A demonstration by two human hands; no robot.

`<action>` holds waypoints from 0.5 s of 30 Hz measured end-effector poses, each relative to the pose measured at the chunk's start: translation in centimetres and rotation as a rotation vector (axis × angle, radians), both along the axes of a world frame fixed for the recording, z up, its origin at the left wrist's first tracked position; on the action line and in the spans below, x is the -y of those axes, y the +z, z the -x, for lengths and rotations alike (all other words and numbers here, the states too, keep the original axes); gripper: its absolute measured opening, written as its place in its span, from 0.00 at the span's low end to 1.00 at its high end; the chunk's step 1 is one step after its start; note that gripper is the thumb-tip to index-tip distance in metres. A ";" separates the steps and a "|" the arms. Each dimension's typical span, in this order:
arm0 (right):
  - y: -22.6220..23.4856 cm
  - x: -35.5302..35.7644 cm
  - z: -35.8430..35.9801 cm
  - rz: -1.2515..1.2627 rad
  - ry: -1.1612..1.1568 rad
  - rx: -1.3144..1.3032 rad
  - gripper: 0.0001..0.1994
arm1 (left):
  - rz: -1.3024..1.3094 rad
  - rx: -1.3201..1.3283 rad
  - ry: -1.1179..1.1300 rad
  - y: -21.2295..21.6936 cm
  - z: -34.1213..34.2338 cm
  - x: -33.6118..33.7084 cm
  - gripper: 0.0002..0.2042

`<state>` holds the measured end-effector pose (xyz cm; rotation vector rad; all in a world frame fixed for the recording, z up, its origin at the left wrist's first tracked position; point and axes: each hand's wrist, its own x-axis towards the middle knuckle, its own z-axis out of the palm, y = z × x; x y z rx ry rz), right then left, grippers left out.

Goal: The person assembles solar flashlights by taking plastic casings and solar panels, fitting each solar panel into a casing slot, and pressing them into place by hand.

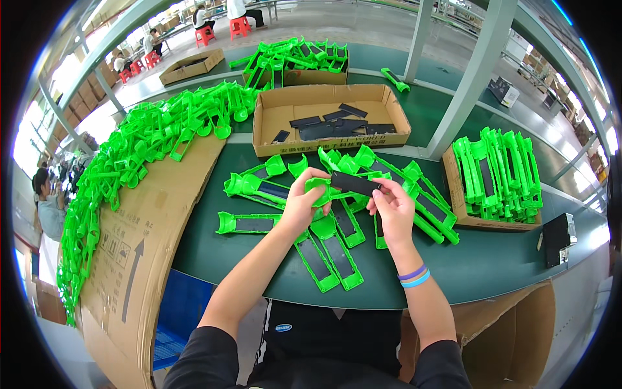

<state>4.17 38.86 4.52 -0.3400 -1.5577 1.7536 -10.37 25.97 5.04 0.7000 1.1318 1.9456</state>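
Left hand [299, 202] grips a green plastic holder [322, 188] above the green table [492, 259]. Right hand [392, 206] pinches a black strip [354, 183] by its end, over the holder. Both look light, stiff, smooth; best held at edges. Finished pieces lie beneath.

We see a flat black rectangular strip [354, 183] held level above the table, running from ten o'clock to four o'clock. Beneath it sits a bright green plastic piece [319, 188], its rounded end toward nine o'clock, partly hidden behind the strip.
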 end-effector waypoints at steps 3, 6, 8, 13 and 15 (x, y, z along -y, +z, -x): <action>0.8 0.2 0.1 -0.023 -0.013 -0.017 0.13 | 0.006 0.022 -0.013 0.0 0.2 0.0 0.07; 0.7 0.2 0.0 0.045 0.005 -0.046 0.13 | 0.031 0.049 -0.046 -0.2 0.3 0.1 0.06; 0.7 0.1 -0.1 0.099 0.019 -0.068 0.12 | 0.040 0.042 -0.040 0.0 0.3 -0.1 0.06; 0.7 0.3 0.1 0.126 -0.043 0.016 0.08 | 0.035 0.001 -0.041 -0.1 0.2 0.0 0.05; 0.5 0.1 0.2 0.107 -0.050 0.014 0.08 | 0.034 -0.004 -0.050 -0.2 0.1 0.1 0.05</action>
